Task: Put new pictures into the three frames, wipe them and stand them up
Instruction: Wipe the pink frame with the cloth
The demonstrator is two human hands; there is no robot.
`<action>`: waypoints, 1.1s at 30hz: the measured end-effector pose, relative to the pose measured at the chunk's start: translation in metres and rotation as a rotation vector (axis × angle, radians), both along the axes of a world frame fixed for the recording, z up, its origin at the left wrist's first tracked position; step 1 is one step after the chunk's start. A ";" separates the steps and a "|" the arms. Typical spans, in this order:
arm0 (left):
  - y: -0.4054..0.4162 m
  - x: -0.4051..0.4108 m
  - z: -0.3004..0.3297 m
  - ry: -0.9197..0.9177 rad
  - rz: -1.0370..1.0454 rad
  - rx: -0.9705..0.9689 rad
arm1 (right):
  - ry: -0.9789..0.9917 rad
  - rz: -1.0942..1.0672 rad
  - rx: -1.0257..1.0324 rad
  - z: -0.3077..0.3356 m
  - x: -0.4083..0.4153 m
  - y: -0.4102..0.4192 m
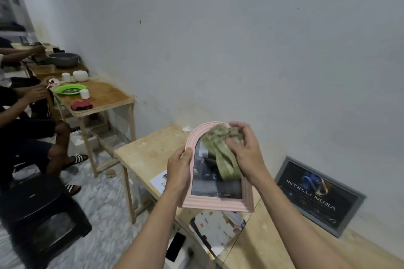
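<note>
Just right of the picture's centre, the left hand (179,169) grips the left edge of an arched pink picture frame (217,202), fingers curled round its rim, holding it above the pale wooden table (148,155). The right hand (246,152) clutches a crumpled olive-green cloth (220,155) against the frame's glass. A grey rectangular frame (320,195) leans against the wall at lower right.
</note>
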State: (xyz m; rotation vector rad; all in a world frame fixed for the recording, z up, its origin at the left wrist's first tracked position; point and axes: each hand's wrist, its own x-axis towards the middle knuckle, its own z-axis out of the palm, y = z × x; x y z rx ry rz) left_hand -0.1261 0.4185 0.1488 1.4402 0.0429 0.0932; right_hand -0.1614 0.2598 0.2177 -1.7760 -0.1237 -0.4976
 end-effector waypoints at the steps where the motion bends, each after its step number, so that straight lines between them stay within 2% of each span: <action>1: -0.004 -0.001 0.004 -0.006 -0.005 -0.008 | -0.086 -0.122 -0.110 0.004 0.010 0.000; 3: -0.012 -0.003 0.011 -0.018 -0.013 -0.040 | -0.214 -0.252 -0.480 -0.002 0.027 -0.002; 5: -0.017 -0.004 0.016 -0.024 -0.022 -0.070 | -0.216 -0.248 -0.836 -0.018 0.035 0.001; 6: -0.019 -0.004 0.017 -0.028 -0.028 -0.078 | -0.194 -0.236 -0.929 -0.029 0.034 0.005; 8: -0.020 -0.005 0.016 -0.044 -0.041 -0.108 | -0.185 -0.217 -0.942 -0.042 0.031 0.015; 13: -0.016 -0.003 0.016 -0.087 -0.033 -0.133 | -0.340 -0.175 -1.010 -0.041 0.044 0.018; 19: -0.006 0.005 0.018 -0.022 0.073 -0.163 | -0.260 -0.396 -1.199 -0.028 0.046 -0.017; 25: 0.005 0.022 0.017 0.050 0.173 -0.214 | -0.143 -0.240 -1.117 -0.079 0.003 -0.027; 30: 0.000 0.026 0.015 0.035 0.171 -0.209 | -0.025 -0.220 -0.826 -0.114 -0.027 -0.011; 33: -0.013 0.023 0.016 0.029 0.164 -0.211 | -0.048 -0.162 -0.704 -0.114 -0.033 0.022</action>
